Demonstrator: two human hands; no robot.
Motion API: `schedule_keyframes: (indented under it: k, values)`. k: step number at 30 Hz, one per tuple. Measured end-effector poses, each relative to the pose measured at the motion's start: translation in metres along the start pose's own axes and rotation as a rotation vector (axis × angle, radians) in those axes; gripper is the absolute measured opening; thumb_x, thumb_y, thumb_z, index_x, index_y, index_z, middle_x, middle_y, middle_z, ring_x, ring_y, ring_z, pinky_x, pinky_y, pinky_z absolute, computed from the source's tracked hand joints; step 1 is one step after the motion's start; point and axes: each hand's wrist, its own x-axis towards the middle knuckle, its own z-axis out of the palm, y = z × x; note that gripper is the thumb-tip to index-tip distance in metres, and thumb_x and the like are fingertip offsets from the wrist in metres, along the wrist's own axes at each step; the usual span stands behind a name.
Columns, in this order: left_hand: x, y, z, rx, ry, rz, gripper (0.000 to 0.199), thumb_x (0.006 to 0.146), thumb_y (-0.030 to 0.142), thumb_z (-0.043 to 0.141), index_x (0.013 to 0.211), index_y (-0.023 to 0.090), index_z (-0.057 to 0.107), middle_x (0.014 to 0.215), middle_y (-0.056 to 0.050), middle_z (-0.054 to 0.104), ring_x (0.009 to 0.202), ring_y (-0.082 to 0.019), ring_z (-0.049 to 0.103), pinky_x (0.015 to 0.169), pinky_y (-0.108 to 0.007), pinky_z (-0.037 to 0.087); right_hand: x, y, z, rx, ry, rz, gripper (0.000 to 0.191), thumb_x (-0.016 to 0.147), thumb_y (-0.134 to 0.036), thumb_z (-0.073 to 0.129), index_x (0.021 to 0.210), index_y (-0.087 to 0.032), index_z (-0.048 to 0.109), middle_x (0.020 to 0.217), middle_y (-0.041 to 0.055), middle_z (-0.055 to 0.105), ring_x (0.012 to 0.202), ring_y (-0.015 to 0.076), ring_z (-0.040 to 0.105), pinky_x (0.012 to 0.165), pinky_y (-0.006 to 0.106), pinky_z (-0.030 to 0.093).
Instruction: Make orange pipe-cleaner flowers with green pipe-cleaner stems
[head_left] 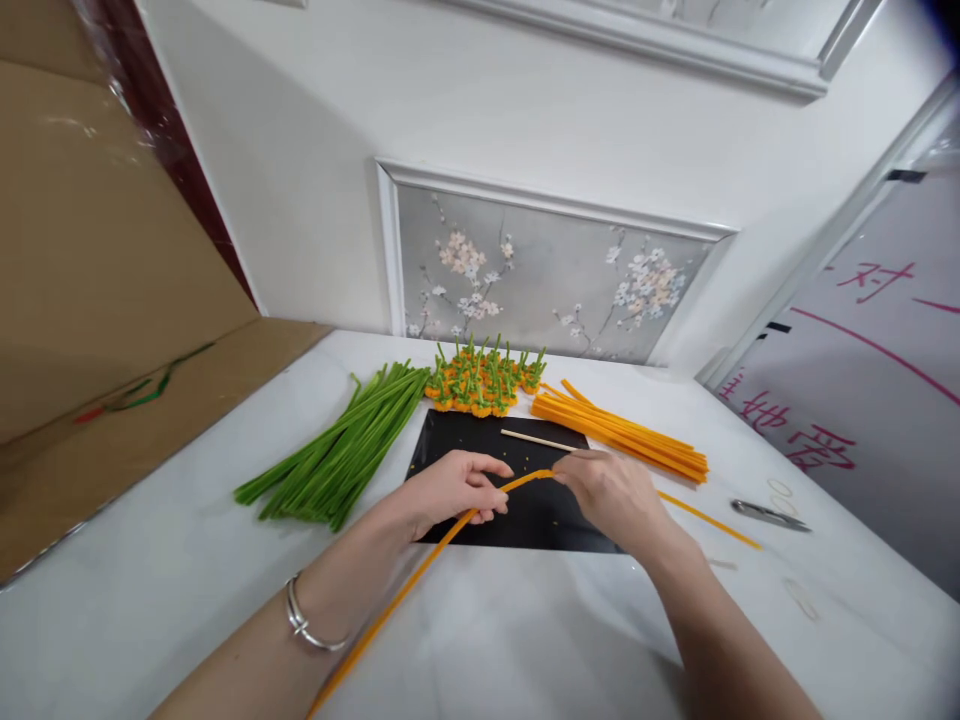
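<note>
While the orange strip (427,566) runs from lower left to centre frame, the left hand (457,490) has thumb and fingers closed around it; the right hand (611,495) pinches it above the black mat (540,515). Step looks like bending. Next move likely needs a firm right pinch, left guiding. Stick (536,438): can't tell if gripped.

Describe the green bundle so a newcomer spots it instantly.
Find the black mat on the white table. Just left of it lies the green bundle. It is long and all green, unlike the orange bundle opposite or the short orange-and-green pieces between.
</note>
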Motion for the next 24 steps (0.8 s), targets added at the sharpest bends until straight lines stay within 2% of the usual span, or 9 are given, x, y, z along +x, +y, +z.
schedule_keyframes:
  k: [5, 7, 9, 12, 14, 16, 18, 20, 24]
  values:
    - [-0.002, 0.004, -0.007, 0.081, 0.046, -0.025, 0.029, 0.065, 0.023, 0.071, 0.089, 0.013, 0.06, 0.075, -0.006, 0.071, 0.06, -0.01, 0.059, 0.058, -0.022, 0.046, -0.01, 0.042, -0.007, -0.176, -0.131, 0.318, 0.023, 0.081, -0.012, 0.058, 0.065, -0.023, 0.069, 0.063, 0.0072, 0.069, 0.062, 0.0239, 0.067, 0.055, 0.03, 0.039]
    - [-0.002, 0.009, -0.004, 0.115, 0.054, -0.029, 0.025, 0.065, 0.022, 0.07, 0.086, 0.013, 0.06, 0.075, -0.006, 0.071, 0.06, -0.01, 0.06, 0.059, -0.022, 0.046, -0.013, 0.053, -0.01, -0.191, -0.139, 0.375, 0.014, 0.077, -0.013, 0.064, 0.076, -0.024, 0.072, 0.071, 0.0087, 0.072, 0.072, 0.0291, 0.068, 0.063, 0.037, 0.044]
    - [-0.002, 0.014, 0.002, 0.166, 0.077, -0.026, 0.023, 0.065, 0.021, 0.069, 0.084, 0.013, 0.06, 0.074, -0.006, 0.071, 0.06, -0.011, 0.06, 0.058, -0.021, 0.044, -0.012, 0.052, -0.01, -0.122, -0.073, 0.302, 0.022, 0.075, -0.016, 0.068, 0.095, -0.025, 0.071, 0.09, 0.0098, 0.073, 0.087, 0.0323, 0.067, 0.071, 0.043, 0.046]
    - [-0.001, 0.022, 0.012, 0.252, 0.116, -0.021, 0.025, 0.064, 0.019, 0.066, 0.087, 0.013, 0.059, 0.07, -0.004, 0.07, 0.059, -0.012, 0.06, 0.054, -0.021, 0.041, -0.004, 0.022, -0.009, 0.131, 0.119, 0.007, 0.03, 0.083, -0.02, 0.063, 0.113, -0.021, 0.064, 0.118, 0.0098, 0.065, 0.104, 0.026, 0.061, 0.085, 0.04, 0.047]
    - [0.0, 0.025, 0.016, 0.282, 0.123, 0.002, 0.028, 0.064, 0.018, 0.065, 0.091, 0.013, 0.058, 0.067, -0.002, 0.067, 0.057, -0.012, 0.059, 0.052, -0.021, 0.039, 0.003, -0.007, -0.005, 0.277, 0.206, -0.177, 0.027, 0.086, -0.024, 0.06, 0.113, -0.02, 0.062, 0.119, 0.0077, 0.064, 0.107, 0.021, 0.059, 0.091, 0.035, 0.046]
    - [0.001, 0.028, 0.019, 0.256, 0.121, 0.088, 0.028, 0.064, 0.015, 0.062, 0.091, 0.014, 0.059, 0.071, -0.001, 0.066, 0.06, -0.012, 0.059, 0.052, -0.021, 0.04, 0.008, -0.034, 0.0, 0.291, 0.224, -0.33, 0.025, 0.087, -0.031, 0.06, 0.11, -0.02, 0.061, 0.114, 0.0059, 0.065, 0.101, 0.0199, 0.061, 0.089, 0.033, 0.046]
    - [0.003, 0.031, 0.02, 0.198, 0.089, 0.12, 0.033, 0.063, 0.012, 0.059, 0.095, 0.015, 0.061, 0.083, -0.003, 0.068, 0.07, -0.015, 0.061, 0.056, -0.022, 0.043, 0.011, -0.05, 0.005, 0.263, 0.236, -0.321, 0.033, 0.087, -0.037, 0.061, 0.114, -0.02, 0.058, 0.115, 0.0064, 0.064, 0.101, 0.0215, 0.061, 0.087, 0.032, 0.047]
    - [0.003, 0.037, 0.019, 0.134, 0.043, 0.108, 0.041, 0.064, 0.01, 0.06, 0.104, 0.017, 0.062, 0.094, -0.004, 0.069, 0.084, -0.016, 0.062, 0.064, -0.022, 0.047, 0.012, -0.057, 0.01, 0.227, 0.258, -0.272, 0.03, 0.09, -0.037, 0.056, 0.114, -0.02, 0.057, 0.112, 0.0064, 0.063, 0.094, 0.0211, 0.062, 0.081, 0.031, 0.049]
    - [-0.004, 0.051, 0.013, 0.128, -0.047, 0.031, 0.056, 0.061, 0.007, 0.065, 0.115, 0.02, 0.061, 0.106, -0.004, 0.068, 0.096, -0.017, 0.061, 0.077, -0.023, 0.048, 0.012, -0.049, 0.013, 0.158, 0.274, -0.221, 0.024, 0.094, -0.034, 0.048, 0.117, -0.028, 0.055, 0.104, 0.0022, 0.066, 0.085, 0.0183, 0.063, 0.061, 0.026, 0.047]
